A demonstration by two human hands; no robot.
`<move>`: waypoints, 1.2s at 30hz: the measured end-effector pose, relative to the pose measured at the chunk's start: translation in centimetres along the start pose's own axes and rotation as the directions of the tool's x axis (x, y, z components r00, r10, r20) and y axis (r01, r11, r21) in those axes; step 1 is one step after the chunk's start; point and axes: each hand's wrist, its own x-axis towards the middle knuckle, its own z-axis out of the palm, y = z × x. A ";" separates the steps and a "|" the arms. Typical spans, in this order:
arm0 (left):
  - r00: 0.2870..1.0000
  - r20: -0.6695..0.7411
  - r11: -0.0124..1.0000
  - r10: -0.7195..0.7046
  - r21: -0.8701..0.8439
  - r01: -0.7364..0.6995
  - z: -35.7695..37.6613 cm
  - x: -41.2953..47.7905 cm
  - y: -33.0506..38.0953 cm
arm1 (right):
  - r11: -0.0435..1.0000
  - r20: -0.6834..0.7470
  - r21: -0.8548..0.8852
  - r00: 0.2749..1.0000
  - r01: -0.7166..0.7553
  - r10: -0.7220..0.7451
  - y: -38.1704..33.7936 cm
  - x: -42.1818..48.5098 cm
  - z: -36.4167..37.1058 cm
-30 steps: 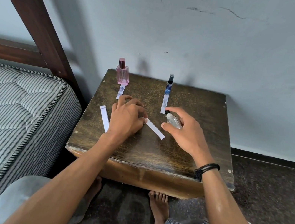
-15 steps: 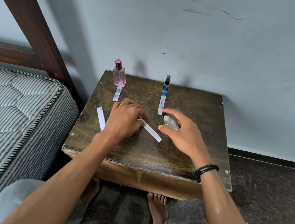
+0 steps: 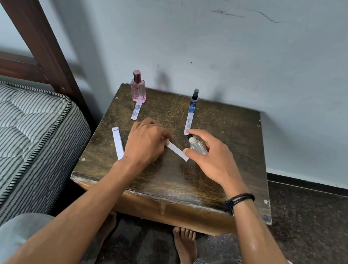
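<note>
In the head view, the left hand (image 3: 145,143) has its fingers curled and pinches one end of a white strip (image 3: 177,151), which lies flat near the middle of the table (image 3: 172,177). The right hand (image 3: 212,159) grips a clear bottle (image 3: 198,146) just above the other end of the strip, with the index finger on its black top. A pink bottle (image 3: 138,89) and a blue bottle (image 3: 193,101) stand upright at the far edge. A spare strip (image 3: 117,143) lies left of the left hand.

Wooden table (image 3: 227,122) holds pink bottle (image 3: 138,90), blue bottle (image 3: 193,103), strips (image 3: 178,152).
</note>
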 end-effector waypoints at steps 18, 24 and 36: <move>0.977 0.021 0.977 0.213 0.014 -0.213 0.1 0.2 0.0 | 0.998 0.002 -0.057 0.999 0.032 -0.032 0.1 0.1 -0.1; 0.971 0.006 0.971 0.239 -0.018 -0.239 0.1 0.1 0.6 | 0.996 0.012 -0.084 1.000 0.025 -0.024 0.7 0.0 -0.4; 0.969 -0.013 0.968 0.246 -0.051 -0.247 0.7 0.4 1.8 | 0.999 0.054 -0.051 0.998 0.014 -0.011 1.3 -0.6 -2.2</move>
